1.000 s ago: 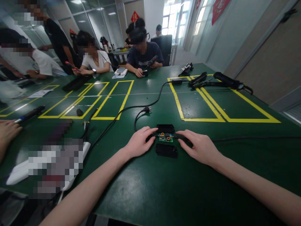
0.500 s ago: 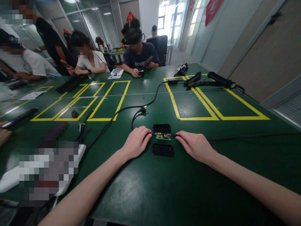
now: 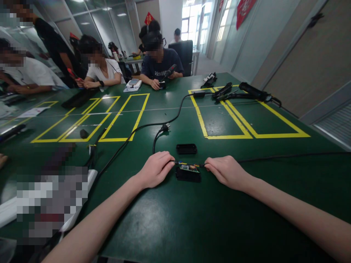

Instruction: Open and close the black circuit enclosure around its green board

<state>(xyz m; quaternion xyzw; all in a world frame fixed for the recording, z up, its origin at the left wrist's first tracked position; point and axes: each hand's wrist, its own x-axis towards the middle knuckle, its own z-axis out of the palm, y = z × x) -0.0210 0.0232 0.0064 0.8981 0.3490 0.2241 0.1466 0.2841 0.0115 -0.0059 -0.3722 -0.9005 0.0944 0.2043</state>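
Observation:
Between my hands a small green circuit board (image 3: 189, 168) hangs tilted by the black cables at its two ends. My left hand (image 3: 157, 169) pinches the cable at the left end, and my right hand (image 3: 226, 171) pinches the one at the right. Directly beneath the board lies a black plastic case half (image 3: 188, 176), partly covered by it. The other black case half (image 3: 186, 148) lies on the table just beyond. A black power plug (image 3: 165, 128) on a short cord rests past my left hand.
Yellow tape rectangles mark the green table (image 3: 153, 233). A long black cable (image 3: 142, 126) runs to a small black box (image 3: 199, 94) near black tools (image 3: 255, 92) at the far right. A white device (image 3: 79, 201), partly blurred out, stands left. Several people sit across the table.
Both hands have closed on the cables and lifted the circuit board. It has moved toward me, from between the case halves to over the nearer one, and tilted.

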